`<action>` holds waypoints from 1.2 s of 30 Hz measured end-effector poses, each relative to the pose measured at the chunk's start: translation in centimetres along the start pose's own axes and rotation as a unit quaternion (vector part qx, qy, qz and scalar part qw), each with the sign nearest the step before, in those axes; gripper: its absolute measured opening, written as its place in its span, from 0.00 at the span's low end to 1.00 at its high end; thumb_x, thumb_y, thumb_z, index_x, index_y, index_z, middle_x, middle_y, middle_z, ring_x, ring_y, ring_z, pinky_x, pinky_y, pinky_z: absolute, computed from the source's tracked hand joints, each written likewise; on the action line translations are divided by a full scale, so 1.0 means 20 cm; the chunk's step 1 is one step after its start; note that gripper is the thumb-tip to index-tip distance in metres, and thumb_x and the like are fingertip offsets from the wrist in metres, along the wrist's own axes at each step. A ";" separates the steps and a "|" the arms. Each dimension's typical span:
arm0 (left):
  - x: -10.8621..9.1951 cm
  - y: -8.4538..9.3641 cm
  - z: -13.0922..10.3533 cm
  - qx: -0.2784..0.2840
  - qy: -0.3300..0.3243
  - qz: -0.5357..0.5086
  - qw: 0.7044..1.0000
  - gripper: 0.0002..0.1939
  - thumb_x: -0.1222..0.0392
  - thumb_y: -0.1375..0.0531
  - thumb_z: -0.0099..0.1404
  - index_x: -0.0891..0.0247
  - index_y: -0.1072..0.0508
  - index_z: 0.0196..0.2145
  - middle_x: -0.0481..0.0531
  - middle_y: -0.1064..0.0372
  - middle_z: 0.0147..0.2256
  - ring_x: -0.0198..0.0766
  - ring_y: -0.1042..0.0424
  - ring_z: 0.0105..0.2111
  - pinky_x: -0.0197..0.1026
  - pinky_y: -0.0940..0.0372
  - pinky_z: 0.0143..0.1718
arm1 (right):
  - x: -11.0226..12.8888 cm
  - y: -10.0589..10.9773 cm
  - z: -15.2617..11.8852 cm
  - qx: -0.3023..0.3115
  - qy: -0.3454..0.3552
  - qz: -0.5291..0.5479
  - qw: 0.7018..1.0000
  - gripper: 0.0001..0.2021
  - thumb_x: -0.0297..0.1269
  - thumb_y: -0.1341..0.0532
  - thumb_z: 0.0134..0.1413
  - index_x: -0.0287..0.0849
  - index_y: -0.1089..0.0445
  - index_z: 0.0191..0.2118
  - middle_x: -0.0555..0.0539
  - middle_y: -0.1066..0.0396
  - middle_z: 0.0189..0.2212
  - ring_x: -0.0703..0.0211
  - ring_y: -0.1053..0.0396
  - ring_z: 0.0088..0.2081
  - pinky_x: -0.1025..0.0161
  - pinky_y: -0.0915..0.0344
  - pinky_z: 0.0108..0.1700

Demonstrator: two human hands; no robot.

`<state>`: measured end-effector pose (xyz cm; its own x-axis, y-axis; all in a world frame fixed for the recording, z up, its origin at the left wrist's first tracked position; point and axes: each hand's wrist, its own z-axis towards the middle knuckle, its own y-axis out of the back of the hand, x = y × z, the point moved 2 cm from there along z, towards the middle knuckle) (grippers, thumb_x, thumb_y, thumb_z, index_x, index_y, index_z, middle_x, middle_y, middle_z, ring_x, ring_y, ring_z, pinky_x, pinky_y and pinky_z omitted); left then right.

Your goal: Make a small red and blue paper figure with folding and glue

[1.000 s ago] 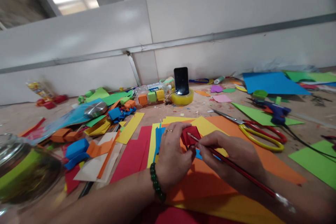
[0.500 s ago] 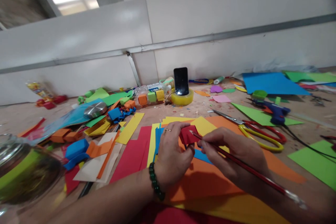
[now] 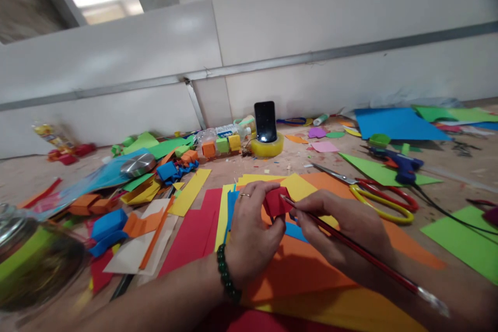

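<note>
My left hand (image 3: 254, 225), with a green bead bracelet at its wrist, grips a small red paper box (image 3: 277, 201) between thumb and fingers. In my right hand (image 3: 342, 223) is a red and black pencil (image 3: 360, 251), held in a writing grip. The pencil's tip meets or nearly meets the box's upper face; contact is hard to tell. Below both hands lie layered sheets of orange paper (image 3: 301, 267), with yellow, blue and red paper around them.
Scissors (image 3: 383, 199) and a blue glue gun (image 3: 404, 163) lie at right. A phone (image 3: 265, 122) leans upright in a yellow tape roll (image 3: 267, 146). A glass teapot (image 3: 35, 264) stands front left, near folded paper boxes (image 3: 109, 223).
The view has shifted slightly, so most things sit a little further left. The red box appears tilted a little differently, with the pencil tip still at it.
</note>
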<state>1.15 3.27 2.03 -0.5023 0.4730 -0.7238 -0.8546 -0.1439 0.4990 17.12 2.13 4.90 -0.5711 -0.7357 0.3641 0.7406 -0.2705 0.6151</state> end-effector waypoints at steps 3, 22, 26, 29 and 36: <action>0.00 0.00 0.00 0.000 0.005 -0.002 1.000 0.20 0.72 0.41 0.56 0.59 0.32 0.47 0.52 0.31 0.46 0.43 0.34 0.48 0.47 0.39 0.52 | -0.01 0.00 0.00 0.000 0.005 -0.010 1.000 0.04 0.28 0.42 0.54 0.43 0.33 0.34 0.55 0.28 0.24 0.71 0.31 0.24 0.73 0.39 0.28; 0.00 0.00 0.00 -0.012 0.000 -0.006 1.000 0.19 0.71 0.41 0.57 0.60 0.32 0.46 0.52 0.31 0.45 0.42 0.33 0.47 0.46 0.38 0.51 | -0.01 0.00 0.02 -0.009 0.004 -0.020 1.000 0.03 0.28 0.42 0.55 0.43 0.33 0.33 0.56 0.28 0.23 0.71 0.31 0.23 0.73 0.39 0.27; 0.00 0.00 0.00 -0.013 -0.003 -0.006 1.000 0.20 0.72 0.41 0.56 0.59 0.32 0.46 0.52 0.31 0.45 0.42 0.33 0.47 0.46 0.38 0.50 | -0.01 0.00 0.01 -0.001 0.010 -0.018 1.000 0.03 0.28 0.42 0.55 0.43 0.33 0.34 0.55 0.28 0.23 0.71 0.31 0.23 0.73 0.39 0.27; 0.00 0.00 0.00 -0.013 0.000 0.000 1.000 0.19 0.72 0.41 0.56 0.60 0.32 0.46 0.52 0.31 0.45 0.42 0.33 0.47 0.46 0.38 0.51 | 0.00 0.01 0.02 -0.004 0.005 -0.020 1.000 0.03 0.28 0.42 0.55 0.43 0.33 0.33 0.56 0.29 0.23 0.71 0.32 0.22 0.72 0.40 0.26; 0.00 0.00 0.00 -0.010 0.002 -0.004 1.000 0.20 0.72 0.41 0.56 0.59 0.32 0.46 0.52 0.31 0.45 0.42 0.33 0.48 0.46 0.38 0.51 | 0.01 0.00 0.02 -0.004 0.002 -0.017 1.000 0.03 0.29 0.42 0.55 0.44 0.33 0.33 0.56 0.28 0.23 0.70 0.31 0.23 0.72 0.40 0.26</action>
<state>1.12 3.33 2.04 -0.4966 0.4714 -0.7288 -0.8605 -0.1571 0.4847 16.96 2.29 5.26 -0.5941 -0.7287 0.3406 0.7238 -0.2995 0.6217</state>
